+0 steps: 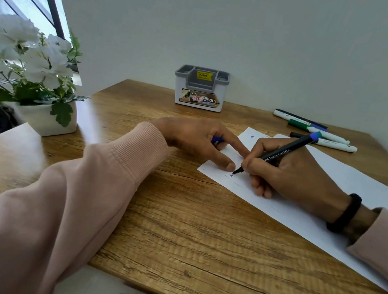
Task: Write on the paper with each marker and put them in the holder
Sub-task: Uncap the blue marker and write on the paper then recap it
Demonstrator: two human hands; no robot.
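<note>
My right hand [287, 172] grips a black marker with a blue end [282, 154], its tip touching the white paper [327, 183] near the sheet's left corner, beside a small ink mark. My left hand [196, 138] presses the paper's left edge with its fingertips and has a blue cap [217, 139] tucked between its fingers. The grey and white holder [201, 88] stands at the back of the table with nothing visible in its compartments. Three more markers [317, 131] lie at the back right, next to the paper.
A white pot of white flowers [40, 80] stands at the table's left edge. The wooden table [181, 216] ends at a plain wall behind the holder. A second sheet lies under the first at the right.
</note>
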